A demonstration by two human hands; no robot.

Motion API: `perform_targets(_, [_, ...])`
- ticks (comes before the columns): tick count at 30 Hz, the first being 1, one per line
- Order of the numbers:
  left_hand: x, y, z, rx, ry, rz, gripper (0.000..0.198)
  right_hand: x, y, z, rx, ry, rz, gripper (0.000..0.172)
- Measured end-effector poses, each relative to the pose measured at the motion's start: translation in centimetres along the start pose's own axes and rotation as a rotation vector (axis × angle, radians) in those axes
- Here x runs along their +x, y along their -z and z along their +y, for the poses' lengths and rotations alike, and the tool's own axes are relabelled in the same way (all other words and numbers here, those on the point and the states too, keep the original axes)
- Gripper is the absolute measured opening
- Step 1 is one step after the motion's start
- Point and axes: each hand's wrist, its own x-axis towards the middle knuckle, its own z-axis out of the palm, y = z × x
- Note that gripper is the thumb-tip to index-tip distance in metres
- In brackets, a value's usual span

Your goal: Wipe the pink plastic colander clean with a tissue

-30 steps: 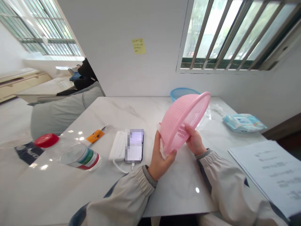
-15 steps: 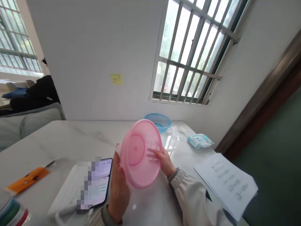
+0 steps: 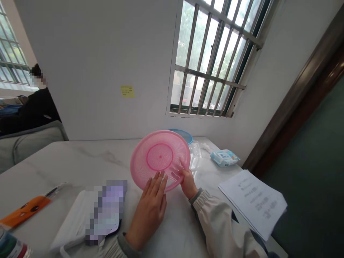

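A round pink mesh basket (image 3: 160,156) is held up over the table, its ringed base showing toward me. My right hand (image 3: 189,184) grips its lower right edge, with some fingers seen through the mesh. Against the lower front of the basket lies my left hand (image 3: 153,204), flat with its fingers stretched out. Behind the pink basket, and partly hidden by it, is a blue basket (image 3: 185,135) near the wall.
A phone (image 3: 110,211) lies on a white object at the left, beside an orange item (image 3: 29,211). A jar (image 3: 12,245) stands at the lower left corner. On the right are a wipes pack (image 3: 224,158) and printed papers (image 3: 255,202). Clear plastic (image 3: 197,150) lies near the blue basket.
The pink basket has turned to face me more squarely and risen slightly. My left hand has moved from its left edge to its lower front. My right hand keeps its grip.
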Motion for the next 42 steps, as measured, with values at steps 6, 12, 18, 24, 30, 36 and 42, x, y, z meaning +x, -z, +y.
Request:
perform_targets(6, [-1.6,-2.0,-1.2,0.009,0.072,-0.241,0.059,-1.9,-1.9,-0.5,-0.033,-0.114,-0.082,0.031])
perform_targets(12, [-2.1,-2.4,-1.0,-0.16,0.131,-0.359,0.061,-2.2,-1.9,-0.3,-0.082,-0.136,-0.131,0.035])
perform_targets(18, [-1.5,-0.9,-0.1,-0.19,0.171,-0.533,0.071,-2.3,-1.3,0.1,-0.167,-0.137,-0.093,0.032])
perform_targets(24, [-1.2,0.1,0.5,-0.14,0.187,-0.641,0.057,-2.2,-0.7,0.9,-0.227,-0.041,0.036,0.037])
perform_targets(30, [-1.1,0.0,0.0,0.031,0.084,-0.508,0.053,-1.5,-0.3,1.3,-0.112,0.097,0.191,0.034])
perform_targets(36, [-1.2,-0.3,-0.2,0.07,0.029,-0.495,0.052,-1.1,-0.5,1.5,-0.025,0.077,0.287,0.026])
perform_targets(42, [-1.4,-0.4,-0.3,0.074,0.023,-0.47,0.047,-1.0,-0.4,1.7,-0.025,0.055,0.276,0.02])
